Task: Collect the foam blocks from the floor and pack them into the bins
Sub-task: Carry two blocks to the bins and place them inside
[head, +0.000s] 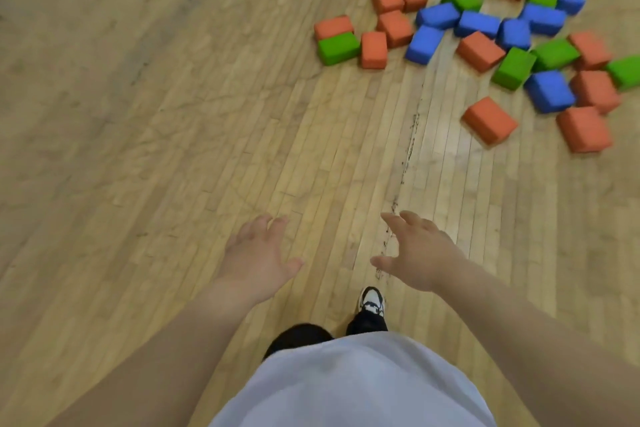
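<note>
Head view: foam blocks (478,22) scattered on wooden floor (138,114), upper right.
Left hand (258,258): fingers (257,226) spread, holding nothing.
Right hand (415,253): fingers (391,224) spread, holding nothing.

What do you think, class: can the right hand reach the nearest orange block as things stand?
Probably not yet. The right hand is open, with only bare floor between it and the orange block; nothing blocks the way, but a step closer seems needed.
</note>
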`<state>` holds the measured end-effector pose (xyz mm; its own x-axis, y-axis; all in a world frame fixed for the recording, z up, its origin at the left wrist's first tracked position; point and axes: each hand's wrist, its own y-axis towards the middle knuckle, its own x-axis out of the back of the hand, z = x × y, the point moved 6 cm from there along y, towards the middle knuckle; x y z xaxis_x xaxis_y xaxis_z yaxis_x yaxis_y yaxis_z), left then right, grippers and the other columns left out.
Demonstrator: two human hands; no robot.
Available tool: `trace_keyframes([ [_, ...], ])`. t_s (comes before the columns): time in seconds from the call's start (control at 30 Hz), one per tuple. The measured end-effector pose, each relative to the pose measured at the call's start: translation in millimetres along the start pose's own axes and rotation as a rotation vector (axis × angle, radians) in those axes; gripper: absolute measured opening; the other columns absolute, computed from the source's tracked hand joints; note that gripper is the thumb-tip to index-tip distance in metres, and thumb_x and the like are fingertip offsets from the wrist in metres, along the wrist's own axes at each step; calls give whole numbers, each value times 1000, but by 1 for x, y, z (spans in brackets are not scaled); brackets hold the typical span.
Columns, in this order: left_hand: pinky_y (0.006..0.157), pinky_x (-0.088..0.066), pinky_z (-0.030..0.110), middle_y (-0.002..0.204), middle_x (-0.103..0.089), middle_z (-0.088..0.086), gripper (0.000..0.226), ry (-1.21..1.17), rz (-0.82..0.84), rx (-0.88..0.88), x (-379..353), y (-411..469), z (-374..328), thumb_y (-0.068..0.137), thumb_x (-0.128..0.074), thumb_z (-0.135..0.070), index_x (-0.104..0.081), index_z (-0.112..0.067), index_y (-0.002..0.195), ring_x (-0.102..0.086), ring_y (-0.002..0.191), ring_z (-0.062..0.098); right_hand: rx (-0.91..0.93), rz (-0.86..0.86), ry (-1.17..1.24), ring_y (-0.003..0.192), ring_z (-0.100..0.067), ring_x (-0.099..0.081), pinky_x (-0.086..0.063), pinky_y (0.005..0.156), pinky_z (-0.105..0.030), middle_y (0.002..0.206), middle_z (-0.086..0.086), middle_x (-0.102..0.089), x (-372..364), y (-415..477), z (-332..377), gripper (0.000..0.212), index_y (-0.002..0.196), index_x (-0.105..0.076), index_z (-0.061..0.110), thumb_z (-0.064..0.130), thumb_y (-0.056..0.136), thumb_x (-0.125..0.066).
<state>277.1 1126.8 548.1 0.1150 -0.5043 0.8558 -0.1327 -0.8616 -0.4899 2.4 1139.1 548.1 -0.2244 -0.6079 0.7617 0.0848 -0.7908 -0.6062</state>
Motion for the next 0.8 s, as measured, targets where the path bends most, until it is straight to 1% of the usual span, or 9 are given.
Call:
trace_keyframes([
  [0.13,124,-19,44,166,-21,-1,80,-107,-85,-3,55,63,1,95,-51,-63,-18,-32,161,-19,151,22,30,-10,-33,152,-33,-23,-30,120,-50,169,-7,-16,66,67,13,93,162,-12,32,72,89,-54],
  [0.33,122,-25,45,164,-25,0,80,-114,-103,32,116,174,56,94,-54,-64,-21,-32,160,-22,151,23,43,-10,-48,152,-33,-24,-33,119,-51,169,-6,-16,139,182,55,94,162,-12,32,72,89,-54],
  [0.5,121,-26,50,164,-25,2,83,-78,-80,1,185,289,115,93,-54,-64,-21,-30,161,-21,151,26,55,-118,96,151,-26,-28,-35,118,-46,167,0,-24,209,278,107,84,161,-20,32,62,93,-58],
  [0.6,120,-27,51,163,-25,2,84,-52,-58,-16,228,337,140,92,-54,-66,-20,-31,160,-22,150,26,63,-150,132,151,-26,-28,-33,120,-47,167,-1,-24,252,320,138,84,161,-20,32,61,93,-59],
  [0.7,119,-28,50,164,-25,4,85,14,-24,-54,263,388,151,92,-52,-69,-20,-30,160,-23,150,28,21,-162,135,152,-28,-25,-31,120,-47,168,-3,-20,288,358,149,87,162,-17,33,62,92,-60],
  [0.8,120,-28,49,164,-24,5,84,24,-10,-77,289,436,146,93,-52,-68,-20,-28,160,-23,150,28,-17,-154,139,153,-29,-24,-30,120,-47,169,-3,-18,317,395,143,87,162,-15,35,62,92,-60],
])
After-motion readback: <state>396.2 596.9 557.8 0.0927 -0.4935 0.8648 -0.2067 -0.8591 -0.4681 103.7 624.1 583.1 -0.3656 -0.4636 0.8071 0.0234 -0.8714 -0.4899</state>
